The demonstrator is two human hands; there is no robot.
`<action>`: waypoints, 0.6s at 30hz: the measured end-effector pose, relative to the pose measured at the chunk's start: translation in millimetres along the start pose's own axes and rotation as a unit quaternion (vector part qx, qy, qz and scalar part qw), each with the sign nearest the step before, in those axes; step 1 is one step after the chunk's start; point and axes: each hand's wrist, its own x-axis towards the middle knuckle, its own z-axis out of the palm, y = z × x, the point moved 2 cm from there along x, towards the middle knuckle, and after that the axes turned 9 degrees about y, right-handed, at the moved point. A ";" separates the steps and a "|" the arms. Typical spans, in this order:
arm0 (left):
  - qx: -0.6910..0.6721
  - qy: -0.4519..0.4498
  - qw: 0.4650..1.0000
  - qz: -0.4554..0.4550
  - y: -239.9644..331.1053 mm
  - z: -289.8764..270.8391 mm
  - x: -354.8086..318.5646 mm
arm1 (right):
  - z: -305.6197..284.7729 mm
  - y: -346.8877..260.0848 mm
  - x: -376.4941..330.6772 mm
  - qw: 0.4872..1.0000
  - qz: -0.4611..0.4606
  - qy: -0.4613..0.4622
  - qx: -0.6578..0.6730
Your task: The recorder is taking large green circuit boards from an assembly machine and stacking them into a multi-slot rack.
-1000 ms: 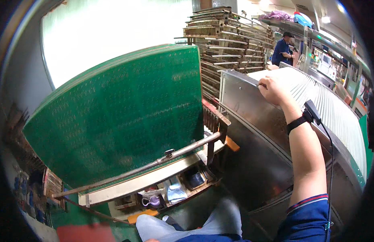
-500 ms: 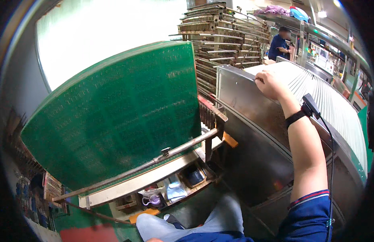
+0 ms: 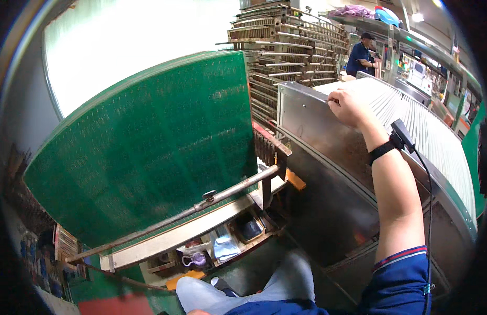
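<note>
1. Your right hand [image 3: 351,106] is curled at the top edge of the steel-sided conveyor [image 3: 327,134]; whether it grips, I cannot tell
2. Your view shifted slightly; that hand keeps its place, seemingly pausing
3. Your left hand [image 3: 197,312] barely shows, grip unreadable
4. Left of the conveyor, green circuit-board panels [image 3: 143,147] stand on a cart [image 3: 175,235]

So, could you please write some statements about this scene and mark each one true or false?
1. The right hand is at the upper edge of the silver metal machine. True.
2. A black strap circles the left wrist. False: the black strap circles the right.
3. The large flat panel is red. False: the large flat panel is green.
4. A person in dark blue stands in the background. True.
5. A white ribbed surface lies right of the panel. True.
</note>
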 end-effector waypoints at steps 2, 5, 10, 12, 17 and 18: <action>-0.014 0.012 1.000 0.011 0.1 -2.6 -0.1 | 0.5 -0.7 1.9 1.000 0.004 -0.013 0.002; 0.037 0.025 0.999 -0.029 22.1 -0.4 -13.7 | 1.1 1.9 1.1 1.000 -0.006 0.004 0.006; 0.010 0.014 0.999 -0.032 21.7 -5.1 -18.1 | 14.4 9.5 7.0 1.000 -0.005 0.003 0.028; 0.002 0.009 0.999 -0.044 26.2 -2.7 -19.9 | 19.6 16.2 8.2 0.999 0.003 0.003 0.034; -0.001 0.032 0.998 -0.047 30.6 -3.2 -17.8 | 12.1 12.1 9.2 0.999 0.033 -0.021 0.033; 0.005 0.038 0.999 -0.031 30.9 -3.9 -20.0 | 7.8 7.6 7.7 0.999 0.033 -0.031 0.020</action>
